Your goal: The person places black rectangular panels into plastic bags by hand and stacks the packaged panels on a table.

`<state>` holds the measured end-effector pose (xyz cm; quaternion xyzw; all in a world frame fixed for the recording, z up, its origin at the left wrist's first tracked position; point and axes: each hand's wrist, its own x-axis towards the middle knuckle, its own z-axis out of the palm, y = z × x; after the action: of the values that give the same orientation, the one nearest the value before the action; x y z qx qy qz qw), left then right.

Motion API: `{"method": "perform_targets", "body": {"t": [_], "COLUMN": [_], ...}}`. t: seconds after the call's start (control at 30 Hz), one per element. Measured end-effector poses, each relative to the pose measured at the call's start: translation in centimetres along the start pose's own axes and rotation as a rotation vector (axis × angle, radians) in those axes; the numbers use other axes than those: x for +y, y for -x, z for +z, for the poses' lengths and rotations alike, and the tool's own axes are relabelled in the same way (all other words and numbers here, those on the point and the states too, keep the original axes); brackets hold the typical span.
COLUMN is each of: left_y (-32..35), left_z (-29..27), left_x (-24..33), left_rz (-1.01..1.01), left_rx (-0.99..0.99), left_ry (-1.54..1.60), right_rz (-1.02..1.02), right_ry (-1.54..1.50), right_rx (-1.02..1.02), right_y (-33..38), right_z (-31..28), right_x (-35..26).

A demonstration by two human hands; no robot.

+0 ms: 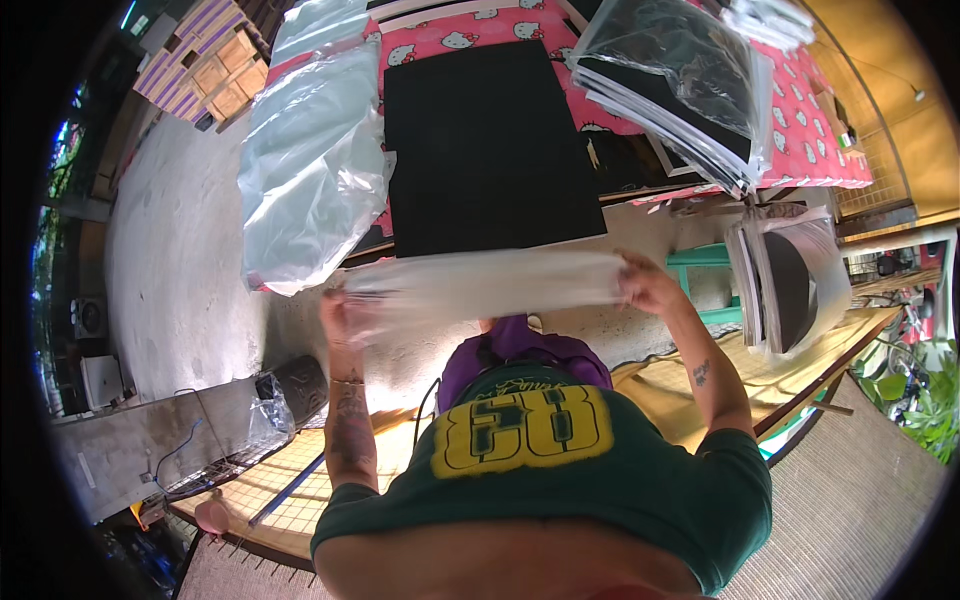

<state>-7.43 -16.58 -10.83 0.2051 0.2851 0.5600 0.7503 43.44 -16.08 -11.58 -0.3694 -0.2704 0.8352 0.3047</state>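
Note:
A translucent plastic bag (485, 285), smeared by motion, is stretched sideways in front of my body between both hands. My left hand (336, 318) is closed on its left end. At the right end my right hand (648, 284) grips it, with the fingers curled around the edge. Just beyond the bag, a black rectangular board (485, 150) lies flat on the table and reaches its near edge. Left of the board is a pile of crinkled clear plastic bags (310, 170), drooping over the table's edge.
A pink cartoon-print cloth (810, 130) covers the table. Several boards in clear plastic (670, 95) are stacked at its right. More wrapped boards (790, 285) stand by a green stool (700, 270). Wooden boxes (215, 65) are piled far left; a grey bench (160, 425) is at lower left.

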Motion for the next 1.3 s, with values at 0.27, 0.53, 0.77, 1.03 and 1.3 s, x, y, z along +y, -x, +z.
{"method": "perform_targets", "body": {"t": [0.27, 0.53, 0.77, 1.03, 1.3], "left_y": [-3.4, -2.3, -1.9, -15.8, -27.0], "left_z": [1.4, 3.9, 11.7, 22.2, 14.5], "left_x": [-7.3, -4.6, 10.2, 21.5, 19.1], "left_rz": [0.193, 0.428, 0.072, 0.559, 0.328], "left_rx": [0.555, 0.404, -0.025, -0.388, -0.164], "left_ry": [-1.187, -1.496, -0.625, 0.183, 0.346], "right_rz": [-0.611, -0.624, -0.545, -1.106, -0.884], "right_ry": [1.071, 0.677, 0.418, -0.256, -0.417], "right_rx": [0.981, 0.898, 0.119, -0.267, 0.009], "right_y": [-7.7, -5.8, 2.0, -5.2, -15.1], "right_z": [0.4, 6.7, 10.5, 17.1, 9.4], "right_x": [3.3, -0.3, -12.8, -30.8, -30.7]}}
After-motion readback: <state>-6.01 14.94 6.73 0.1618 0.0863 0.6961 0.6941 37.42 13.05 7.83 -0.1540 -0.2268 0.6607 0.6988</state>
